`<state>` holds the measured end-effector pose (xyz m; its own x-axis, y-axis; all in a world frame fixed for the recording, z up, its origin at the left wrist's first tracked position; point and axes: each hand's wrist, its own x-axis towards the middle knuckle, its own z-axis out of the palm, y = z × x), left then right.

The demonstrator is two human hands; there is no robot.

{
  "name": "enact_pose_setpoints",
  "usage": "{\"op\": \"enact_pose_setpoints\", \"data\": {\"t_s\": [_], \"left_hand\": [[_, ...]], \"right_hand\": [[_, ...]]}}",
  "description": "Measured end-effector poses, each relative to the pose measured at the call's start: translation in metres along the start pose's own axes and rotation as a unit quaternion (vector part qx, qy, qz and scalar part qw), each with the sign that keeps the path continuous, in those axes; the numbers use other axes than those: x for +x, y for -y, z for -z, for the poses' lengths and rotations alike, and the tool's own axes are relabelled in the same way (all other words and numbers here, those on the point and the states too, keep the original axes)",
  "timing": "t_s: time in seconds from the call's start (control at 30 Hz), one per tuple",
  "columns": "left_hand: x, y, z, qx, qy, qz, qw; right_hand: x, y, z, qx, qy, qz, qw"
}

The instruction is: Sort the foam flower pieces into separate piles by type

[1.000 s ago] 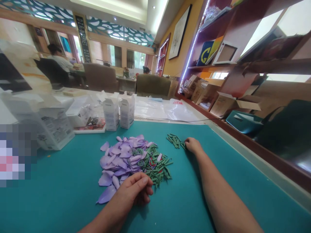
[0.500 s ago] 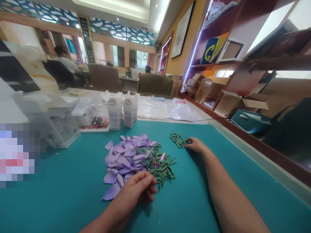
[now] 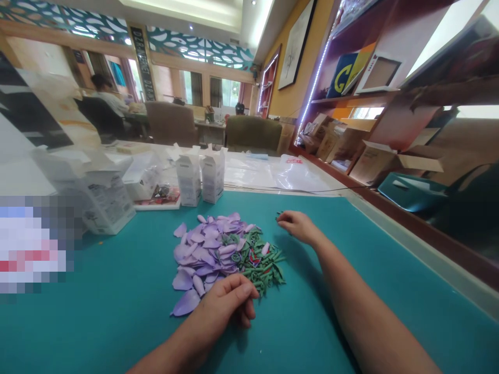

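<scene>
The left hand [image 3: 224, 301] rested on the teal mat [image 3: 117, 332] that covered the table, at the near edge of a heap of lilac petals [image 3: 206, 257]. Its fingers [image 3: 241, 293] were curled inward into a loose fist, and I could not tell whether they held anything. The right hand [image 3: 298, 227] lay farther forward and to the right, beyond the heap and apart from it. Its fingers [image 3: 286, 218] were together and pointed left, with a few tiny dark green bits [image 3: 279, 214] just at their tips. I could not tell whether they gripped those bits or only touched them.

The petals ran into a pile of small rolled green pieces [image 3: 265, 265] on the heap's right side, with some green loops and a little red among them. As far as the view showed, everything in the heap lay loose, and no finished piece could be made out on the mat.

Beyond the mat stood two upright white boxes [image 3: 200, 175] and a larger white box [image 3: 105, 200]. A clear plastic sheet [image 3: 273, 174] lay behind them, and a seated person [image 3: 105, 93] was across the room.
</scene>
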<state>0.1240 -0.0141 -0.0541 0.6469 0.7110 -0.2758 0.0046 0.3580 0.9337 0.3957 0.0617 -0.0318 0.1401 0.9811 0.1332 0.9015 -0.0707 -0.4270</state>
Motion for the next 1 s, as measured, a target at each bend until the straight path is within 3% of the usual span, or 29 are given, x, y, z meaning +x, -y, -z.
{"op": "enact_pose_setpoints", "data": {"t_s": [0.1,0.23,0.63,1.0], "left_hand": [[-0.005,-0.004,-0.004,0.067,0.056,0.035,0.996],[-0.014,-0.009,-0.009,0.145,0.116,0.071,0.980],[-0.021,-0.014,-0.012,0.216,0.130,0.077,0.965],[-0.021,-0.014,-0.012,0.231,0.133,0.066,0.962]], "right_hand": [[-0.013,0.039,-0.008,0.040,0.054,0.140,0.988],[-0.027,0.069,-0.018,0.033,0.096,0.193,0.976],[-0.036,0.084,-0.031,-0.088,0.142,0.142,0.976],[-0.037,0.088,-0.036,-0.068,0.137,0.153,0.976]]}}
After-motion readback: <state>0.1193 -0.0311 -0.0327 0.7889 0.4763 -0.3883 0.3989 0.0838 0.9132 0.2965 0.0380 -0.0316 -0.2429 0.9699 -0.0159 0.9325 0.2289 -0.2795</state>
